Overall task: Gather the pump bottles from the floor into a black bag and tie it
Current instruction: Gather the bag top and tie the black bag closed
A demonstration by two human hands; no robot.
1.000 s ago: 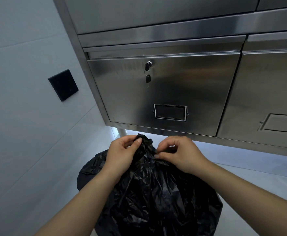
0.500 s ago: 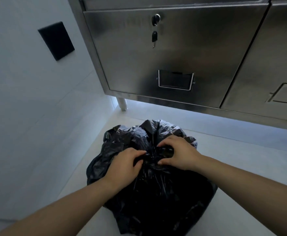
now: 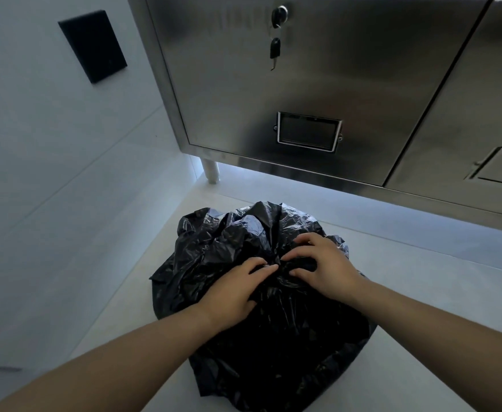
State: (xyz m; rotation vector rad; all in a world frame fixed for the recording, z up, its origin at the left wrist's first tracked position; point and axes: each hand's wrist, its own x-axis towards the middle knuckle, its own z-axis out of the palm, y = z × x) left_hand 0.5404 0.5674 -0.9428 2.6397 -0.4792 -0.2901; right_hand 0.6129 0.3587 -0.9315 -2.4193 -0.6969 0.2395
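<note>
**Bag (image 3: 273,337): tying step, knot under the fingers**

Item: black plastic bag, full and rounded, sitting on the pale floor (image 3: 422,292) in front of a steel cabinet (image 3: 303,69), close to the wall on the left.

Step in hand: tying. The bag's mouth is gathered into a bunch at the top centre. No bottles lie on the visible floor, so gathering looks finished.

Left hand (image 3: 232,292): lying on the bag, fingertips pinched closed on the gathered plastic at the bunch.

Right hand (image 3: 321,269): fingers curled over the same bunch from the other side, also closed on plastic. The two grips nearly meet.

Next move, as judged: draw the ends apart to cinch the knot, keeping the neck tight so it does not slip loose. Whether a knot is already formed cannot be told; the folds hide it.

Contents: hidden. The plastic is opaque; bulges suggest bottles inside, nothing more.
</note>
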